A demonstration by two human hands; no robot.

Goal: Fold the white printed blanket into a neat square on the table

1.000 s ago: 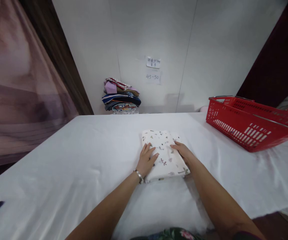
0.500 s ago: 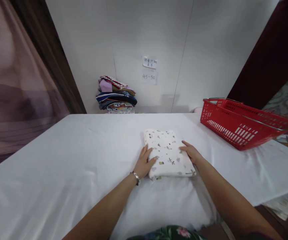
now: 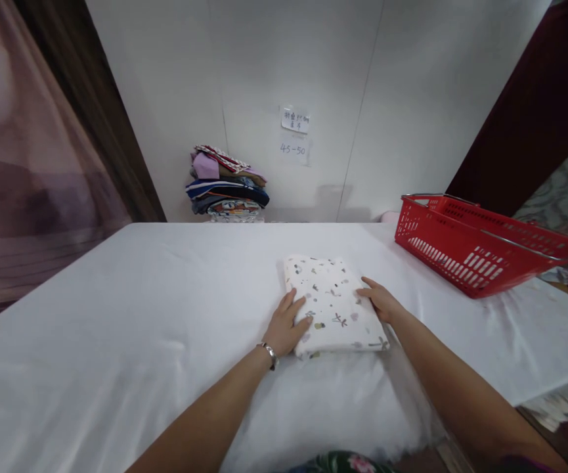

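A folded white cloth with small printed flowers (image 3: 330, 299) lies on the white-covered table (image 3: 140, 309) in front of me. My left hand (image 3: 286, 325), with a bracelet on the wrist, rests against the cloth's left edge, fingers stretched out and thumb on top. My right hand (image 3: 381, 301) lies at the cloth's right edge, fingers flat against its side. Neither hand lifts the cloth; it lies flat on the table.
A red plastic basket (image 3: 465, 244) stands at the table's right rear. A pile of folded coloured clothes (image 3: 225, 186) sits against the white wall behind the table, below two paper notes (image 3: 294, 133). A brown curtain (image 3: 27, 164) hangs at left.
Both hands slid from the top of the folded cloth out to its left and right edges. The view has shifted slightly.
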